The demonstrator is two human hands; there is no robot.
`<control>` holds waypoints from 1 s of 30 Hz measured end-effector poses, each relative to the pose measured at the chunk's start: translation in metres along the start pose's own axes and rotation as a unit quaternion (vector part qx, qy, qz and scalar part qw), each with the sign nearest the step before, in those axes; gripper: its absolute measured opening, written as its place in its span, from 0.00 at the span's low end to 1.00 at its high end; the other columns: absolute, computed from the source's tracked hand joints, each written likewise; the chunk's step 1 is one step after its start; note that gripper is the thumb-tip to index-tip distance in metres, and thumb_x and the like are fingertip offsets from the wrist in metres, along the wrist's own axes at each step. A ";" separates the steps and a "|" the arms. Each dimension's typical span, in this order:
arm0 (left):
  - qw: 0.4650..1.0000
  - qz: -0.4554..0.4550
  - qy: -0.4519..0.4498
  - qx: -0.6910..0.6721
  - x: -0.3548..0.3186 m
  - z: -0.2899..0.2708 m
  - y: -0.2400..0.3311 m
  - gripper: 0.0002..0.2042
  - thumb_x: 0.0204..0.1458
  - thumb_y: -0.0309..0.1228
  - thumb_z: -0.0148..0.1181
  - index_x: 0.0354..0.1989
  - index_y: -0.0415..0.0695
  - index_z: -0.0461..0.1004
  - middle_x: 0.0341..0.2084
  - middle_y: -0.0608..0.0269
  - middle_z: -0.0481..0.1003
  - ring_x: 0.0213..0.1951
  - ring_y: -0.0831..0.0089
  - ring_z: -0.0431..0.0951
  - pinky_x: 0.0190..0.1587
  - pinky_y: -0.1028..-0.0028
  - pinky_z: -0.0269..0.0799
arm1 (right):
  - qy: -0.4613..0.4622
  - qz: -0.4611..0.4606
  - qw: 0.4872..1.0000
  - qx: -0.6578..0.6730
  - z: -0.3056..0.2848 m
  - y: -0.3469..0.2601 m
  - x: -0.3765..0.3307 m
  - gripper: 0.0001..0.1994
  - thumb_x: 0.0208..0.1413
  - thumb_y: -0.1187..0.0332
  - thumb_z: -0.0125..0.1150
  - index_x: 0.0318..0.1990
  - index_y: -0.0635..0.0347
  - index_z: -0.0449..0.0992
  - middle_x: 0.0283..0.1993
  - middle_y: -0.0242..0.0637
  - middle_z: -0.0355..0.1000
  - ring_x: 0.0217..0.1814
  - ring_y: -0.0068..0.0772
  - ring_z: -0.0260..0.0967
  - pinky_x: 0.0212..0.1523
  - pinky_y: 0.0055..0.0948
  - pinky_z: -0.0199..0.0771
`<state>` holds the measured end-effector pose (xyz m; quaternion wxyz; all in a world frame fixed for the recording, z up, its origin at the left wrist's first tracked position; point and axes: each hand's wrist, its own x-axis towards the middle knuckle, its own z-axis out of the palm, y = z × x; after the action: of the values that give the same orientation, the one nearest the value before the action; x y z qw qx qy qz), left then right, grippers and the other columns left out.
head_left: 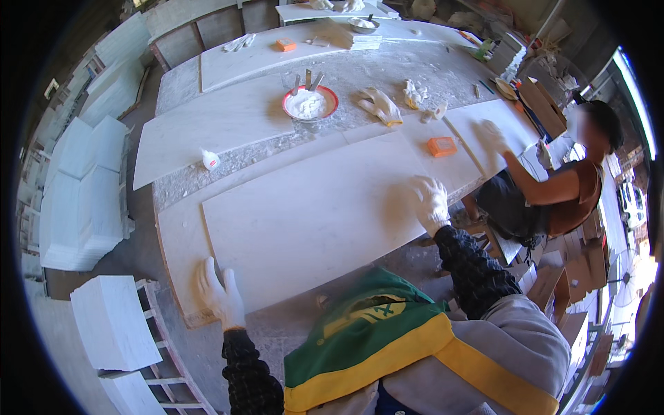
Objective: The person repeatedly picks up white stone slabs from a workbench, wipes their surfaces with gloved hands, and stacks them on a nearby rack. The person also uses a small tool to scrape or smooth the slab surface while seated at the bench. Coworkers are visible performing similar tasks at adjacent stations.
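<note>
Both gloved hands lie open on the white slab (311,207) at mid-frame: left hand (221,294) on its lower-left corner, right hand (430,200) on its right edge, steadying it on the table (387,76).

On my feed, both my hands wear white knit gloves, the left hand (221,297) and the right hand (430,202) alike. My sleeves are black with a fine speckled pattern. Over a grey top I wear a green vest with broad yellow bands.
</note>
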<state>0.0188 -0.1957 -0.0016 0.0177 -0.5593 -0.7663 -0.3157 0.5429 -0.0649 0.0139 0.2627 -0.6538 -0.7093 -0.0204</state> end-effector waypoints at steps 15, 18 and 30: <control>0.999 -0.034 -0.004 0.029 -0.006 -0.001 -0.010 0.20 0.65 0.36 0.55 0.58 0.35 0.76 0.60 0.46 0.74 0.65 0.47 0.69 0.70 0.54 0.59 | -0.029 0.078 0.996 0.032 0.088 0.067 0.239 0.24 0.63 0.48 0.56 0.59 0.52 0.78 0.53 0.50 0.79 0.57 0.55 0.76 0.59 0.50 0.73; 0.999 -0.023 0.010 0.029 -0.006 -0.002 -0.009 0.18 0.65 0.37 0.54 0.54 0.34 0.77 0.57 0.45 0.77 0.63 0.46 0.71 0.69 0.53 0.62 | 0.010 0.064 0.998 -0.003 0.110 0.070 0.260 0.21 0.63 0.51 0.53 0.59 0.46 0.77 0.53 0.46 0.80 0.56 0.54 0.77 0.54 0.51 0.75; 0.999 -0.031 0.007 0.035 -0.005 -0.005 -0.003 0.16 0.65 0.35 0.56 0.53 0.34 0.78 0.55 0.46 0.77 0.61 0.48 0.72 0.68 0.54 0.63 | 0.058 -0.020 0.980 0.187 0.051 0.045 0.269 0.23 0.60 0.60 0.65 0.63 0.48 0.77 0.52 0.45 0.81 0.52 0.46 0.78 0.55 0.39 0.75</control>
<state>0.0162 -0.2025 -0.0014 0.0330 -0.5322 -0.7937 -0.2930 0.5658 0.2072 0.0630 0.4204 -0.5766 -0.6971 0.0695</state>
